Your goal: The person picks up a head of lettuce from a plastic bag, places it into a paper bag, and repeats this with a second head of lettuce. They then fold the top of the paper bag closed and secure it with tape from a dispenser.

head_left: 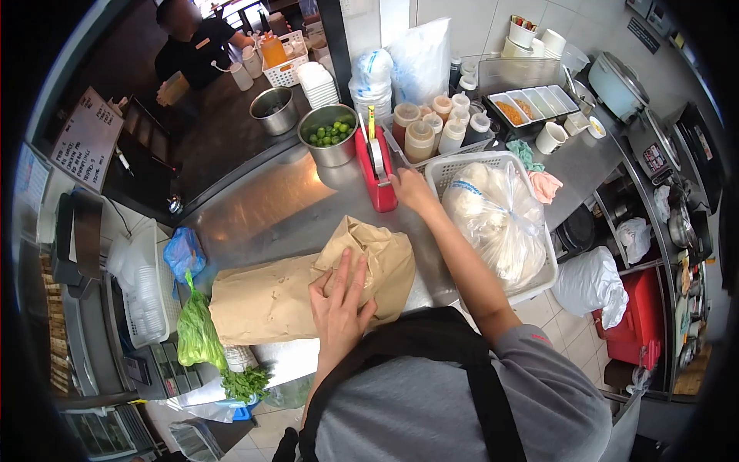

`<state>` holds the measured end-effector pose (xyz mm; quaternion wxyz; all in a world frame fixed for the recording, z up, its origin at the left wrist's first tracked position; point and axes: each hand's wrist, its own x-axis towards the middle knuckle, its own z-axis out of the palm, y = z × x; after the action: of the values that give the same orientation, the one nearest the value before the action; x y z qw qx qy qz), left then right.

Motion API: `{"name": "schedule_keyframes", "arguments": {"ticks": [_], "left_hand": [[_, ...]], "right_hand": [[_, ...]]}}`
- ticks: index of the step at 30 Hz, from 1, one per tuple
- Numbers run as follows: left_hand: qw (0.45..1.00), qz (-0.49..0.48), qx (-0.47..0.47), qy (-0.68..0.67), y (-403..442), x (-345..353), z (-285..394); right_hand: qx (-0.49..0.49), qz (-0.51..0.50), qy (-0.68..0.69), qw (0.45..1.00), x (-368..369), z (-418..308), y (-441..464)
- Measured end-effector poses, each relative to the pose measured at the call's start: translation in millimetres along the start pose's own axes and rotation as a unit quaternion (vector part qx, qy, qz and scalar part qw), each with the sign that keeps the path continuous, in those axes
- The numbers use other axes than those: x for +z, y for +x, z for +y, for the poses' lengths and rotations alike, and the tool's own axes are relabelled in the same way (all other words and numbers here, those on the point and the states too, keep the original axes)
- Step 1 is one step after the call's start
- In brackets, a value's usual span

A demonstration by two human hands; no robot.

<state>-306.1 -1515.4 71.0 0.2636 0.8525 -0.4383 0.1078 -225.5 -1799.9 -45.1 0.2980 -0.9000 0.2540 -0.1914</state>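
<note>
My left hand (342, 304) lies with its fingers stretched out on the folded top of a brown paper bag (265, 300). The bag rests on its side on the steel counter, its folded end crumpled under my fingers. At the near end of a red tape dispenser (382, 198), my right hand (414, 190) has its fingers closed on the tape by the cutting edge. The roll of tape (377, 162) sits upright in the dispenser. Partly hidden by my fingers, the strip itself is hard to see.
Right of my forearm, a white basket (439, 171) holds a tied plastic bag (500, 219). Behind stand sauce bottles (419, 140) and a steel pot (331, 158) of green limes. Leafy greens (198, 327) lie left of the paper bag. A person (196, 46) stands across the counter.
</note>
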Motion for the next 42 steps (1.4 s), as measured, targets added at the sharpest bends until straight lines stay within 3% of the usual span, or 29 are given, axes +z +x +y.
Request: {"name": "schedule_keyframes", "arguments": {"ticks": [4,7,10,13,16,19,20,23,24,28,31,32,35,38,41,42], "left_hand": [[1.0,-0.005,-0.002,0.022,1,0,3],[1.0,-0.002,-0.003,0.022,1,0,2],[1.0,-0.01,-0.006,0.022,1,0,3],[1.0,-0.004,-0.003,0.017,0,-1,2],[1.0,0.004,-0.003,0.015,-1,-1,2],[1.0,0.0,0.0,0.013,-1,-1,2],[1.0,0.001,0.0,0.014,-2,-1,2],[1.0,0.006,0.0,0.015,-2,-2,3],[1.0,0.008,0.0,0.015,-2,-1,3],[1.0,0.006,-0.003,0.016,-4,0,3],[1.0,0.004,0.002,0.021,-3,-1,4],[1.0,0.004,0.003,0.019,-3,-2,5],[1.0,0.003,0.004,0.019,-3,-3,4],[1.0,0.01,0.0,0.022,-2,-1,6],[1.0,0.012,0.003,0.024,0,-1,4],[1.0,0.014,-0.001,0.02,-1,1,3]], "right_hand": [[0.066,-0.063,0.087,0.992,11,-10,11],[0.257,-0.029,0.381,0.888,55,22,27],[0.38,-0.047,0.467,0.797,18,-15,16],[0.389,-0.042,0.465,0.794,15,-11,18],[0.314,-0.065,0.487,0.812,0,-17,8],[0.305,-0.024,0.365,0.879,25,0,14],[0.254,-0.005,0.304,0.918,26,-1,10],[0.166,0.081,0.196,0.963,34,-4,3],[0.127,0.253,0.137,0.949,51,-5,5],[0.187,0.021,0.17,0.967,27,4,13],[0.26,-0.04,0.341,0.903,39,13,24],[0.284,-0.037,0.479,0.83,38,10,28],[0.372,-0.026,0.531,0.76,14,-19,25],[0.297,-0.026,0.577,0.76,11,-21,26],[0.295,-0.01,0.561,0.773,11,-25,7],[0.283,0.025,0.527,0.801,7,-30,-6]]}}
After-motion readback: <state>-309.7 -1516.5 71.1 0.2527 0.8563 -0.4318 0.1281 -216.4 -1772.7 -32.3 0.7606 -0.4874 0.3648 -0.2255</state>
